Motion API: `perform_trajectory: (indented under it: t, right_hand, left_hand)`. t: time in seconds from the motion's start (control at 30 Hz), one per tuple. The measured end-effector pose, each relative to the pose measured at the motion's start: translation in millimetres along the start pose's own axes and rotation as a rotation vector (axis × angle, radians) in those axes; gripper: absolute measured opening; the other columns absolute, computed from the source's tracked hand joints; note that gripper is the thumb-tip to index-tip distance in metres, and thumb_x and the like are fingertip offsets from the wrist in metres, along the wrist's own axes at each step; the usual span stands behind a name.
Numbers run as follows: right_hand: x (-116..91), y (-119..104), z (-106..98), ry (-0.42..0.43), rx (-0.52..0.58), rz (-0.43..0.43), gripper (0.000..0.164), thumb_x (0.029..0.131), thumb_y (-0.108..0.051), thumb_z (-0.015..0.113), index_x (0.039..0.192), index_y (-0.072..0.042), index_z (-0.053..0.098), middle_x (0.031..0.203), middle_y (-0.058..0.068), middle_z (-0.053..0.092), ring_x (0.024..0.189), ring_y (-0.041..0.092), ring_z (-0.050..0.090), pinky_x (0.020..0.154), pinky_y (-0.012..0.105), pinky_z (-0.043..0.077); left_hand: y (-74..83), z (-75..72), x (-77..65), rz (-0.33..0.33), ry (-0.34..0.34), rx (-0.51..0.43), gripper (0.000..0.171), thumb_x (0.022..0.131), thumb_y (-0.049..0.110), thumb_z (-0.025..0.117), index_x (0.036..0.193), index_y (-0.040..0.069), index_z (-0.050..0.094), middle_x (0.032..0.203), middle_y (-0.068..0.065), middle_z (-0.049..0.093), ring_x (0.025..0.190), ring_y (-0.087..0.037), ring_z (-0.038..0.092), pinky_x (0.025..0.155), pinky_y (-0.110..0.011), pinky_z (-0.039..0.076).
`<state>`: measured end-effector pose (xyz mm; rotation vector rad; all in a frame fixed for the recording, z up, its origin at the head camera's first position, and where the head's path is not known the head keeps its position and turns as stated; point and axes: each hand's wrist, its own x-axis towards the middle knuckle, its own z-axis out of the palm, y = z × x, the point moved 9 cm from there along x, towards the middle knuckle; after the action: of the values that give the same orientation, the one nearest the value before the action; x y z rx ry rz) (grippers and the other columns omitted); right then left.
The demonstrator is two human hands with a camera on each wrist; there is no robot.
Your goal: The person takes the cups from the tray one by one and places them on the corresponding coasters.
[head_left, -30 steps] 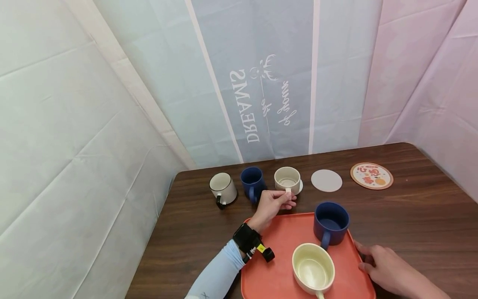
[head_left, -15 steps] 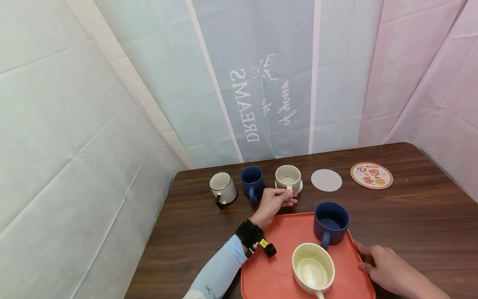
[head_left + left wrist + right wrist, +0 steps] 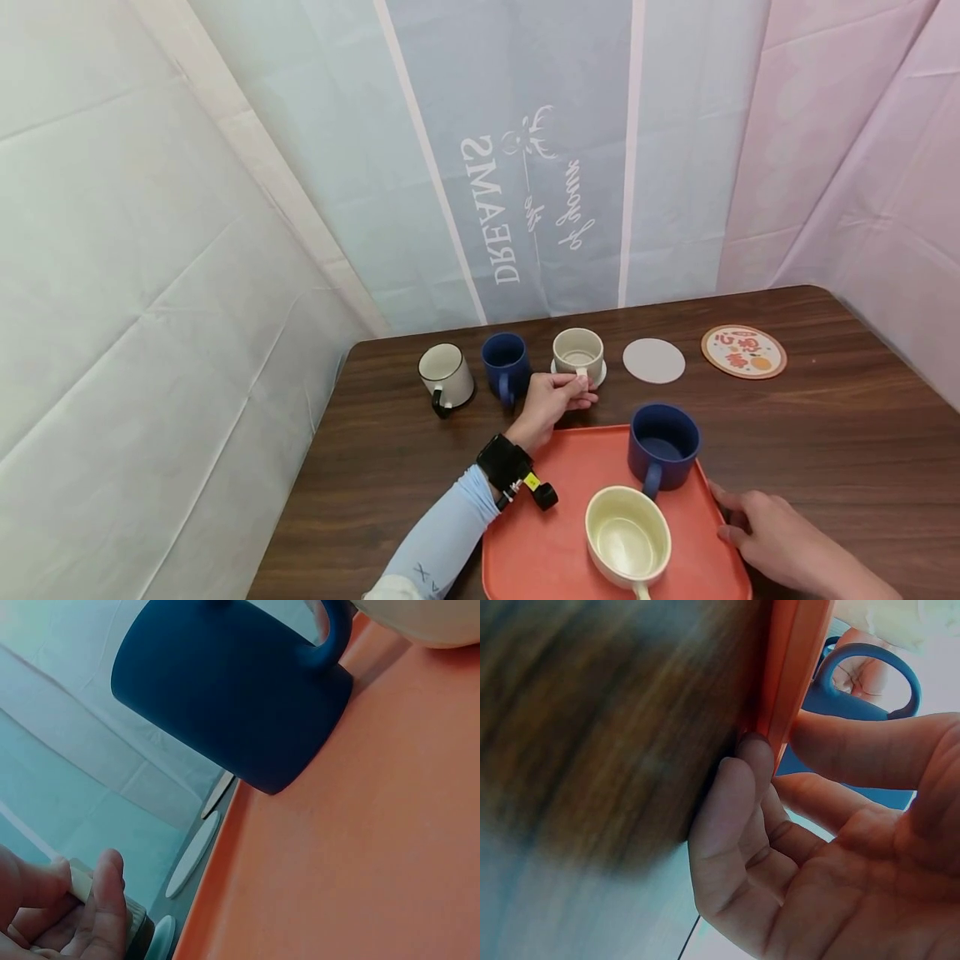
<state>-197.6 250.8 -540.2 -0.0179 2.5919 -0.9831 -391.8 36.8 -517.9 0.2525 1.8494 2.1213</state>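
My left hand pinches the handle of a small cream cup between thumb and fingers. The cup stands upright over a white round coaster, whose rim shows around its base. In the left wrist view the pinched cup handle shows between thumb and finger. At the right edge of an orange tray, my right hand grips the rim, thumb on top and fingers curled at its side and underneath. The tray bears a wide blue mug at its far right corner and a pale yellow cup nearer me.
Left of the cream cup stand a blue mug and a white mug with a black handle. A bare white coaster and a patterned coaster lie to the right. Cloth hangs behind the wooden table.
My left hand has shifted slightly away from me with the cream cup, which now sits more centrally over its white coaster. The right hand and the tray have stayed in place.
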Motion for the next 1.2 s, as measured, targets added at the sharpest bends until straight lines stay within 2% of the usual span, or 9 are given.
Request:
perform_trajectory:
  t: [0.3,0.7,1.2]
  right_hand:
    - [0.3,1.1,-0.3,0.000,0.008,-0.002,0.055,0.095,-0.004,0.073,0.141,0.018,0.053,0.078,0.000,0.059,0.071,0.019,0.055,0.065,0.030,0.046]
    - [-2.0,-2.8,-0.4,-0.004,-0.012,0.003,0.053,0.096,-0.003,0.072,0.139,0.020,0.053,0.076,0.001,0.056,0.069,0.019,0.054,0.063,0.030,0.044]
    - [-0.5,0.0,0.7,-0.010,0.017,0.011,0.050,0.095,-0.003,0.074,0.136,0.021,0.055,0.076,0.001,0.056,0.069,0.020,0.054,0.062,0.029,0.045]
  left_hand:
    - [-3.4,-1.2,1.4,-0.007,0.016,-0.005,0.027,0.103,0.010,0.069,0.119,-0.012,0.073,0.106,-0.021,0.077,0.082,-0.020,0.078,0.080,-0.033,0.061]
    - [-5.2,-2.3,3.0,-0.015,0.025,-0.004,0.027,0.103,0.011,0.069,0.119,-0.011,0.074,0.104,-0.019,0.077,0.084,-0.021,0.078,0.080,-0.033,0.061]
    - [-7.1,0.4,5.6,-0.027,0.029,-0.003,0.025,0.103,0.011,0.069,0.116,-0.010,0.075,0.102,-0.017,0.078,0.083,-0.020,0.078,0.079,-0.033,0.061]
